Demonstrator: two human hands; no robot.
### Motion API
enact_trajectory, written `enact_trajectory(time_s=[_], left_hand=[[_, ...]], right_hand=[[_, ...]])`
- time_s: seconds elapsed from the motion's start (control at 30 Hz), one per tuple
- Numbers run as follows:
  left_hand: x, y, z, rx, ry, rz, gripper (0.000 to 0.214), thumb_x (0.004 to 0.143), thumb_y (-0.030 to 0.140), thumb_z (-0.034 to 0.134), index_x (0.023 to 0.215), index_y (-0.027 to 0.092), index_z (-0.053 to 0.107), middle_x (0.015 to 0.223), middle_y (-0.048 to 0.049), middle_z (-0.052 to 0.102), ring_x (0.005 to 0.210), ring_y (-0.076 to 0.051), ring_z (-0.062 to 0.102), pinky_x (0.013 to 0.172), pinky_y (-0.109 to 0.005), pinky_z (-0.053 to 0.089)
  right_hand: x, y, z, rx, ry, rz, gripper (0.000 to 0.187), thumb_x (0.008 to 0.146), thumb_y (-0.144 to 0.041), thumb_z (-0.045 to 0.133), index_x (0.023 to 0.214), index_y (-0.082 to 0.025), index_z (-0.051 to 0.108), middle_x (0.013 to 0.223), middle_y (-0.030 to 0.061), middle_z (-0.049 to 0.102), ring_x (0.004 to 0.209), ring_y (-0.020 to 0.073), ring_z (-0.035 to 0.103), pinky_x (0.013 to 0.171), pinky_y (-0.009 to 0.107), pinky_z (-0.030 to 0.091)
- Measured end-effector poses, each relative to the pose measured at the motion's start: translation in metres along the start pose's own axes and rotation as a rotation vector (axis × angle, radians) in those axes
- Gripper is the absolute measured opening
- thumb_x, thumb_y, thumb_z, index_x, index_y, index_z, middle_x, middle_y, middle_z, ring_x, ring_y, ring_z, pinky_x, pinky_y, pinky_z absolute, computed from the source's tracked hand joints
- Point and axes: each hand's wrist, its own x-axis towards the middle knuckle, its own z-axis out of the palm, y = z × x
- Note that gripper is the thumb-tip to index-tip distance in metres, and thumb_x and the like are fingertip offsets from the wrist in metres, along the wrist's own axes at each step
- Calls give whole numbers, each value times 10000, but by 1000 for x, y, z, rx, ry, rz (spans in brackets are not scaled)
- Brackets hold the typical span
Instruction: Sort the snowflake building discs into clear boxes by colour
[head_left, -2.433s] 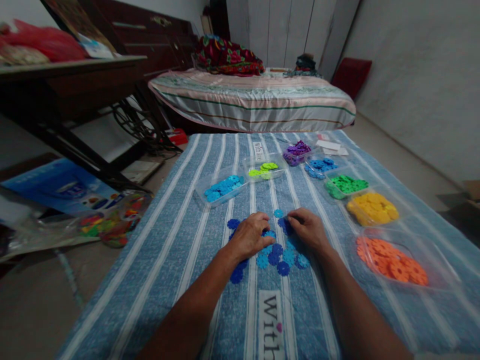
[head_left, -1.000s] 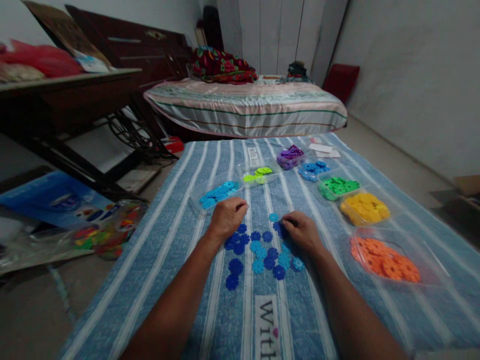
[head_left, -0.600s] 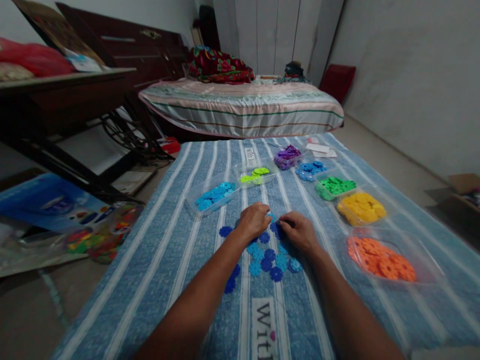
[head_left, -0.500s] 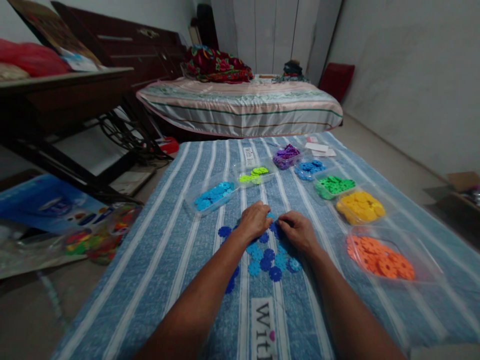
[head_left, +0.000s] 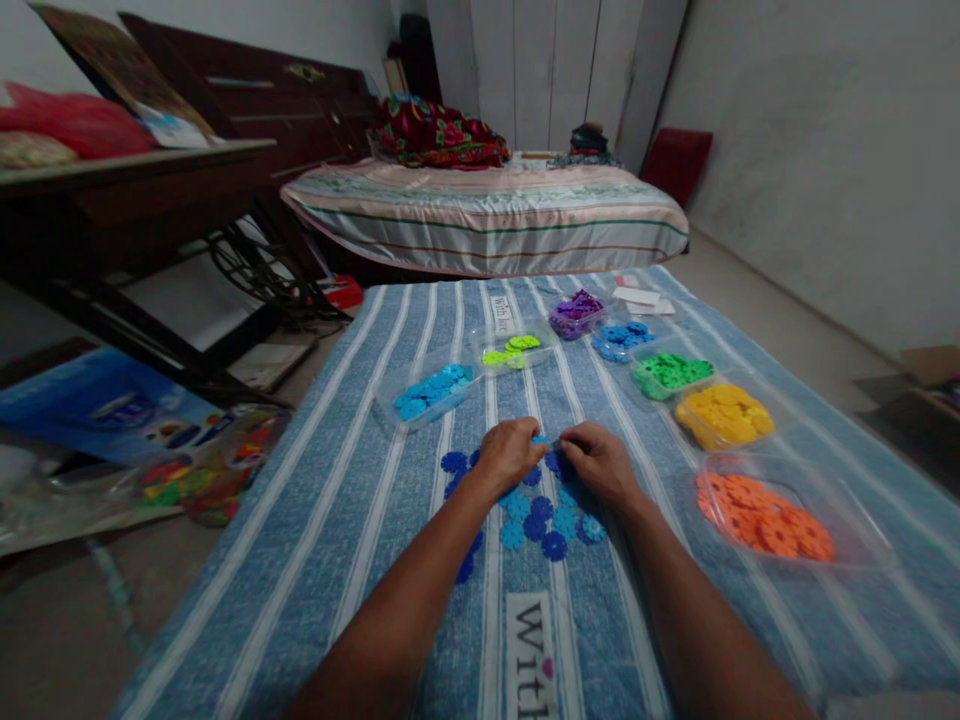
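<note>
Since the left hand (head_left: 511, 452) pinches a light-blue disc (head_left: 538, 440) near dark-blue discs (head_left: 534, 527), a slip could drop it; the right hand (head_left: 599, 461) has narrow fingers (head_left: 574, 437), their hold unclear.

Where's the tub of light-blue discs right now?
In the head view, the tub sits left of centre, beyond the left hand, just left of the lime discs.

A bed (head_left: 487, 222) stands before a pale wardrobe (head_left: 534, 75) in dim light.
</note>
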Motion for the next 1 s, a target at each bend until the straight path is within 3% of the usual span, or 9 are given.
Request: enact_trajectory(time_s=[0.23,0.37,0.57,0.67,0.77,0.87,1.0], left_hand=[[-12,-14,4,-295,70,37,119,771,238,570,767,184,675,625,19,616,630,-141,579,593,-227,403],[-17,-20,-5,-420,142,2,139,752,248,558,763,174,675,559,40,559,577,-125,546,557,-214,398],[-8,-41,-46,-345,460,-106,226,769,306,528,841,170,694,640,11,616,631,-144,586,620,-235,444],[-1,-54,-66,-211,636,-165,293,781,299,517,991,185,687,761,-14,671,708,-167,620,699,-262,466],[-1,-61,-73,-150,723,-229,396,772,295,529,1140,192,632,844,-26,689,748,-176,634,728,-270,470],[-12,-59,-65,-187,593,-222,351,774,307,526,1075,179,654,786,-20,681,715,-171,629,693,-259,462],[-39,-44,-47,-201,127,-4,209,787,299,511,814,177,678,650,1,631,626,-151,593,591,-239,415]], right_hand=[[1,0,-1,-3,-12,5,162,805,-258,534,800,-217,690,796,28,664,807,193,599,734,309,443],[1,0,-1,-2,-10,14,162,807,-269,536,798,-223,690,804,23,667,809,190,602,741,307,445],[0,-1,-1,4,-6,7,157,798,-264,539,793,-223,691,806,24,664,815,192,603,729,301,447],[0,-1,-2,4,-5,14,157,798,-265,537,792,-227,690,805,22,663,815,192,605,737,302,447],[0,-2,-2,-5,-12,18,157,800,-264,533,793,-227,686,804,20,663,810,189,605,745,304,447],[1,-3,-3,-11,-14,20,155,799,-259,532,791,-224,682,803,21,660,803,188,603,742,305,448],[0,-5,-3,-20,-19,33,152,799,-252,535,797,-213,682,804,27,661,796,189,602,732,305,449]])
